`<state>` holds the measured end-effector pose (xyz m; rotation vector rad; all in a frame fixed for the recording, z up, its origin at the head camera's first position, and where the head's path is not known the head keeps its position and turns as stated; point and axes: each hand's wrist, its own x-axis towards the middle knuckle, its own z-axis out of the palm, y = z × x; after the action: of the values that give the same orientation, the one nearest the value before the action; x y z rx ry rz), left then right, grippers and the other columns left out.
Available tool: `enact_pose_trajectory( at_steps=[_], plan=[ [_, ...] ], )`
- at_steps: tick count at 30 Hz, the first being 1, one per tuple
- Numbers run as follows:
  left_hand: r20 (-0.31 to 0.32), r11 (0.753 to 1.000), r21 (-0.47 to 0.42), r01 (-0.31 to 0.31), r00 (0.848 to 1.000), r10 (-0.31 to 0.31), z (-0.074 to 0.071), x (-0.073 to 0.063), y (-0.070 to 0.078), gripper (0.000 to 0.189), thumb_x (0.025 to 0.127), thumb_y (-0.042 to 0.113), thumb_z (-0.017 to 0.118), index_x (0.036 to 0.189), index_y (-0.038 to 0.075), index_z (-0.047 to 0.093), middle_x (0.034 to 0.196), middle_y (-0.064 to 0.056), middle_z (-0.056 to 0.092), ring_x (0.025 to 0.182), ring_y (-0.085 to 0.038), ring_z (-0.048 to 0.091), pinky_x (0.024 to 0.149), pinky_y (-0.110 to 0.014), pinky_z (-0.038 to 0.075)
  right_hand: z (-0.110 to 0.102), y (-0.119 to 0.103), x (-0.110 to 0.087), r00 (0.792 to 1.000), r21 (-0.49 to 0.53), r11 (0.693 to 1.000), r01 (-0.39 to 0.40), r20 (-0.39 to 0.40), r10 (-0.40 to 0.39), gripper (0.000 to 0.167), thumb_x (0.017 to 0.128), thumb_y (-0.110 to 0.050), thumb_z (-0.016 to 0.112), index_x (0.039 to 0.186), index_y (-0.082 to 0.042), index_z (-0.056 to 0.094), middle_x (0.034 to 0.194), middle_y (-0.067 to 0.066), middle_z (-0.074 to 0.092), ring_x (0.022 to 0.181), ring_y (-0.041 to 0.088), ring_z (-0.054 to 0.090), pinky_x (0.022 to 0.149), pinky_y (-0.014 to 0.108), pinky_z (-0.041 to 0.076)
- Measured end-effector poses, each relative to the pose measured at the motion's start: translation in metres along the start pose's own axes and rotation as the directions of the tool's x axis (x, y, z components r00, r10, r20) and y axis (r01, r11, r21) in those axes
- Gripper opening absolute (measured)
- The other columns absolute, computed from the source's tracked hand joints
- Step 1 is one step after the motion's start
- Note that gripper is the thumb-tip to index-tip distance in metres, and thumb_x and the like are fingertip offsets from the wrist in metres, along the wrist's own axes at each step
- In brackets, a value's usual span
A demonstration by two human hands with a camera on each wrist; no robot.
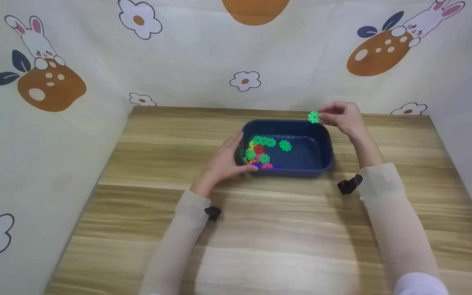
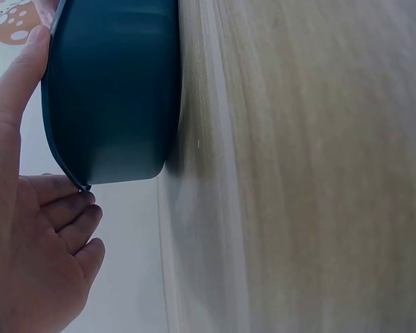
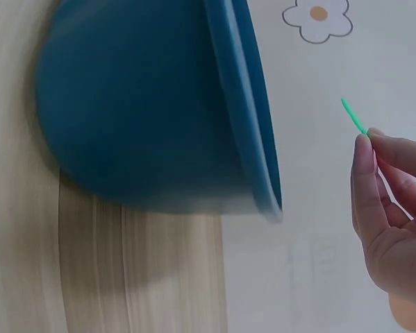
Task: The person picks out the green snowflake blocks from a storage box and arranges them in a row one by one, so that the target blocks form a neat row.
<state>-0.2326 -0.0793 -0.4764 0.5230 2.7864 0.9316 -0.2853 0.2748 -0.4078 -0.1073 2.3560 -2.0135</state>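
Note:
A dark blue plastic basin (image 1: 301, 173) stands on the table, with several snowflake-shaped toy discs in its left part. The left hand (image 1: 223, 163) holds the basin's left end, its thumb on the front rim and its fingers along the left side. In the left wrist view, that thumb (image 2: 28, 66) lies against the rim and the fingers bend near the corner. Above the back right rim, the right hand (image 1: 346, 119) pinches a green snowflake disc (image 1: 313, 117) between thumb and fingertips. The right wrist view shows this disc (image 3: 353, 116) edge-on, apart from the basin.
One green disc (image 1: 285, 145) lies apart from the cluster, near the middle of the basin floor. A red disc (image 1: 258, 149) is among the pile. Behind the wooden table (image 1: 158, 164) hangs a cloth (image 1: 191, 61) printed with rabbits and flowers.

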Motion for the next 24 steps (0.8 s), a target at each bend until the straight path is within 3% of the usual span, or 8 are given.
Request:
enact_pose_trajectory(
  at_steps=[17, 24],
  plan=[
    [-0.01, 1.0, -0.019, -0.002, 1.0, 0.002, 0.002, 0.001, -0.001, 0.116, 0.074, 0.065, 0.077, 0.161, 0.019, 0.016, 0.169, -0.002, 0.015, 0.156, -0.026, 0.018, 0.126, -0.048, 0.021, -0.023, 0.013, -0.005, 0.994, 0.101, 0.995, -0.025, -0.105, 0.036, 0.014, 0.088, 0.006, 0.069, 0.1, 0.001, 0.074, 0.082, -0.004, 0.072, 0.073, 0.005, 0.071, 0.071, 0.016, 0.06],
    [-0.005, 0.998, -0.054, 0.018, 1.0, -0.018, 0.002, 0.0, -0.001, 0.115, 0.075, 0.06, 0.079, 0.161, 0.02, 0.015, 0.17, -0.001, 0.014, 0.156, -0.025, 0.016, 0.126, -0.049, 0.022, -0.029, 0.018, -0.007, 0.991, 0.119, 0.992, -0.028, -0.13, 0.043, 0.018, 0.088, 0.006, 0.068, 0.105, 0.009, 0.07, 0.081, -0.003, 0.071, 0.073, 0.005, 0.071, 0.071, 0.016, 0.06]
  ],
)
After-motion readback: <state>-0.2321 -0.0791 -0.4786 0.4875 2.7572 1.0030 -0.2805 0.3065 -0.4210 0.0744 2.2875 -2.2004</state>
